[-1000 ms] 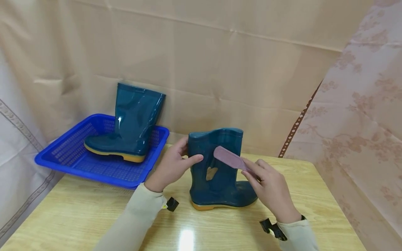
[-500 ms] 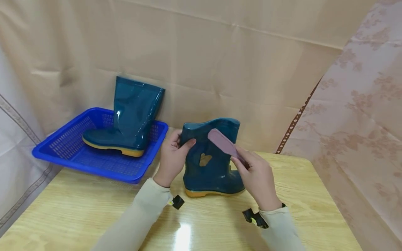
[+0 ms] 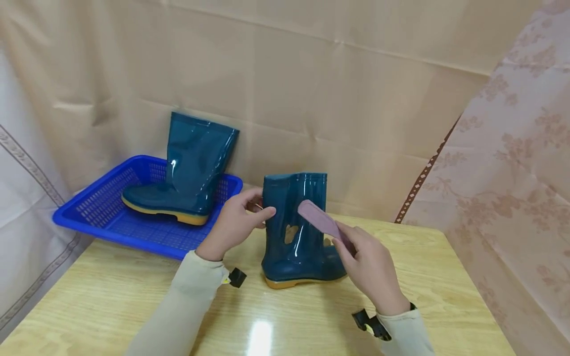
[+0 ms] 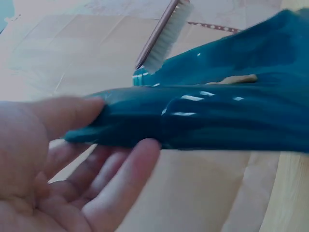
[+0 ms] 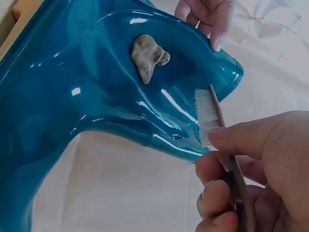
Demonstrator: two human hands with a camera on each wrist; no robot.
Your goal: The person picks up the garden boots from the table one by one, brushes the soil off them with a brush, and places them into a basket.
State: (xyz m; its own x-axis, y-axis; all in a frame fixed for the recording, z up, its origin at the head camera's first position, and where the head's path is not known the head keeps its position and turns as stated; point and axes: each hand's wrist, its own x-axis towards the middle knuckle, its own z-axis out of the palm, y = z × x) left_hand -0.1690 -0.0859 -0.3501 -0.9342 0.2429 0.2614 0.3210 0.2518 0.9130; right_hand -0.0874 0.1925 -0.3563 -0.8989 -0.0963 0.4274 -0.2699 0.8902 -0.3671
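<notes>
At the back edge of the boot (image 3: 300,259) on the table (image 3: 423,277), the left hand (image 3: 231,225) is clamped; in front of the boot, the right hand (image 3: 369,267) grips 1 brush (image 3: 317,217). Brushing seems in hand; next move probably calls for bristles on the brown patch (image 5: 146,55).

Purple tool (image 3: 318,218) in right grip (image 3: 370,267), upright teal boot (image 3: 278,249)
</notes>
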